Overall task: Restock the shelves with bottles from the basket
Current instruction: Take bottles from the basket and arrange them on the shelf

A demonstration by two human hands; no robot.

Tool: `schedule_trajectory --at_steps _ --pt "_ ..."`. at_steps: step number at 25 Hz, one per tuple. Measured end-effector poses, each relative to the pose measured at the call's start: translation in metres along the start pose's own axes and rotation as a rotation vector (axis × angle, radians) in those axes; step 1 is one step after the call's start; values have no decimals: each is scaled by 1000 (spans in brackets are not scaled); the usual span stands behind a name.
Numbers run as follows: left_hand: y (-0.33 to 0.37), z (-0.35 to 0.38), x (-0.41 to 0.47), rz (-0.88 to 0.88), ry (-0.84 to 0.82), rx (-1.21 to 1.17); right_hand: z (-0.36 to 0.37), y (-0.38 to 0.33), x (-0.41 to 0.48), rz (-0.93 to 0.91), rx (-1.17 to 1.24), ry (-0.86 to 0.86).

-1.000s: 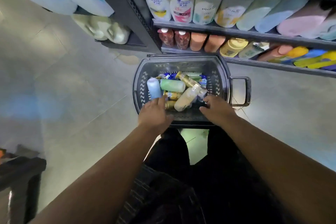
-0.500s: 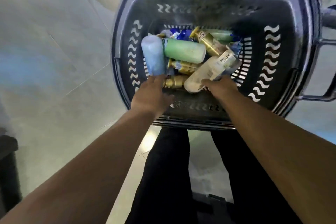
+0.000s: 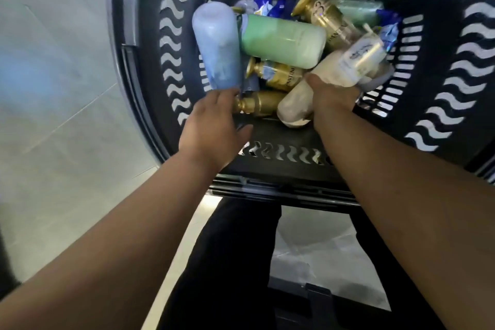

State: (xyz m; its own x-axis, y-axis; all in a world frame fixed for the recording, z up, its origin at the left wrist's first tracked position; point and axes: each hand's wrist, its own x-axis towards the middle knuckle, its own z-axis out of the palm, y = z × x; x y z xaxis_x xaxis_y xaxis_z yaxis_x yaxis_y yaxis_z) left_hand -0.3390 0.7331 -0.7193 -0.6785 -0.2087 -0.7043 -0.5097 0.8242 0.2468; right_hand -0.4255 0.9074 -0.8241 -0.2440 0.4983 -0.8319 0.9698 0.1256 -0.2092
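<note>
Dark slotted basket (image 3: 417, 67) holds jumbled pastel bottles (image 3: 281, 43).

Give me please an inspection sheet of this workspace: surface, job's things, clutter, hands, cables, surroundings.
Surface: pale tiled floor; dark basket stands on it.
Job's things: blue bottle, green bottle, cream bottle, gold bottles piled in the basket.
Clutter: blue packets at the far wall.
Hands: left hand open, fingertips at the blue bottle's end; right hand closed around the cream bottle.
Cables: nothing seen.
Surroundings: person's dark trousers; shelves not in view.
</note>
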Motion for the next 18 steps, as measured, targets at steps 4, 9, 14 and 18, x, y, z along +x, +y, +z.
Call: schedule_trajectory --at_steps 4,9,14,18 --pt "16 -3 -5 -13 -59 -55 -16 -5 -1 -63 -90 -68" --pt "28 -5 -1 -26 -94 -123 -23 -11 11 -55 -58 -148" --pt "23 1 -6 -105 -179 -210 -39 -2 9 -195 -4 -253" --pt "41 -1 -4 -179 -263 -540 -53 -19 -18 -265 -5 -544"
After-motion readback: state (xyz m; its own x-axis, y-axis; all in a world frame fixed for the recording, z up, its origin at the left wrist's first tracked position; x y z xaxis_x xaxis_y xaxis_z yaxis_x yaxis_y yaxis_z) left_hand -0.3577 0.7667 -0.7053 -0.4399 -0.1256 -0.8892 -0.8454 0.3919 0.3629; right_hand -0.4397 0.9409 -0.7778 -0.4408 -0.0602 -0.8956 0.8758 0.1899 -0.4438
